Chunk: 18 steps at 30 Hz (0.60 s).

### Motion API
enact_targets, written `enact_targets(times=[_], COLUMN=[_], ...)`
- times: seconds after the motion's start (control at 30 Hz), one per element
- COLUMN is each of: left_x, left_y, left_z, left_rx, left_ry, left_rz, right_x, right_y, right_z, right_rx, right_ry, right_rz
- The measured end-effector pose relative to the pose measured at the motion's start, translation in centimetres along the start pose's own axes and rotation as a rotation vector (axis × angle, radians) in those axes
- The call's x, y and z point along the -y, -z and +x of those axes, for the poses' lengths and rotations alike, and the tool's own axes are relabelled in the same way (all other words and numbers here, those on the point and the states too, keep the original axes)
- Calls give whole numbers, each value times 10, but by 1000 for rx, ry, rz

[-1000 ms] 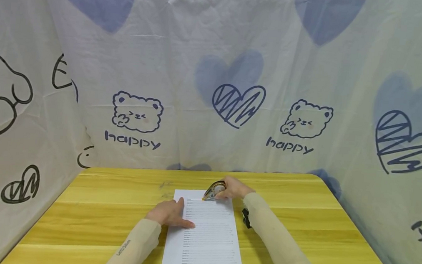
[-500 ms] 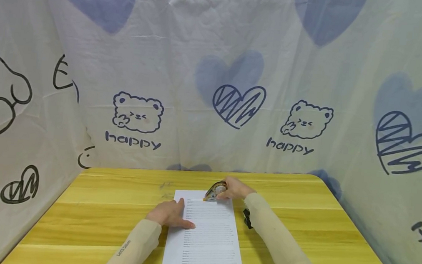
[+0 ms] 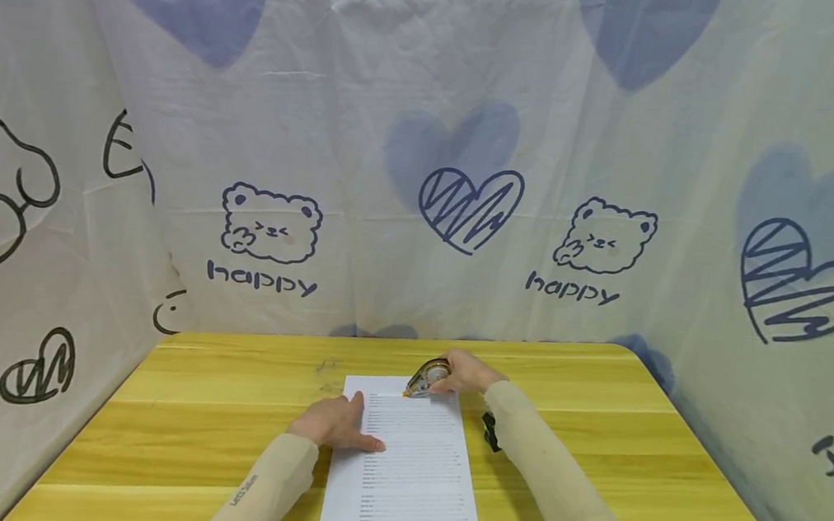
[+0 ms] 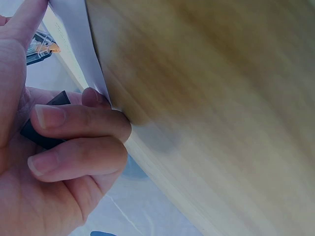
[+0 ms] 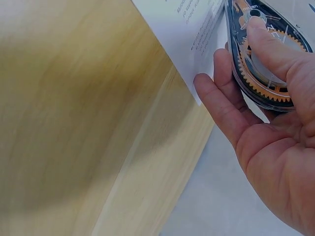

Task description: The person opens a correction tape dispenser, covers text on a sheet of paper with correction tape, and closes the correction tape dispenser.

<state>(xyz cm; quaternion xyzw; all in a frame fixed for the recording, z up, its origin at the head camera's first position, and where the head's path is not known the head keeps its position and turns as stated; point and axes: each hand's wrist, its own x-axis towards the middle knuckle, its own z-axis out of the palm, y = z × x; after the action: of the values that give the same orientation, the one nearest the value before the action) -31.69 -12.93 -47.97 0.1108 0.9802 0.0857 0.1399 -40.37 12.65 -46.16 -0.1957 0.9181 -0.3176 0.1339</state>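
A printed sheet of paper (image 3: 419, 492) lies on the wooden table. My left hand (image 3: 334, 421) rests on its left side, thumb and index finger spread over the page. In the left wrist view, the other fingers of that hand (image 4: 64, 137) curl over a small flat black piece (image 4: 42, 140) against the palm, partly hidden. My right hand (image 3: 468, 373) grips a clear-cased correction tape (image 3: 427, 377) with orange gears (image 5: 266, 64), thumb on its side. The orange tip points down-left, right at the top printed lines. Two fingers of the right hand (image 5: 275, 142) reach to the paper's edge.
The yellow wood-grain table (image 3: 595, 442) extends on both sides of the sheet. A white curtain (image 3: 369, 124) with hearts and bears hangs behind its far edge and along the sides. A small black item (image 3: 490, 431) shows beneath the right wrist.
My right hand and the correction tape have shifted very slightly to the right along the top of the page. The left hand and the paper stay in place.
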Motion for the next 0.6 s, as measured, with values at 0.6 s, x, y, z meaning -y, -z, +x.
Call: enact_targets(times=[0.6], left_x=[0], left_y=[1], left_z=[-2], left_rx=[-5], left_ry=[1], left_rz=[-4], right_x=[-2], right_y=[1], right_z=[-1], right_rx=[-10], right_ry=[-11], right_rz=[-17])
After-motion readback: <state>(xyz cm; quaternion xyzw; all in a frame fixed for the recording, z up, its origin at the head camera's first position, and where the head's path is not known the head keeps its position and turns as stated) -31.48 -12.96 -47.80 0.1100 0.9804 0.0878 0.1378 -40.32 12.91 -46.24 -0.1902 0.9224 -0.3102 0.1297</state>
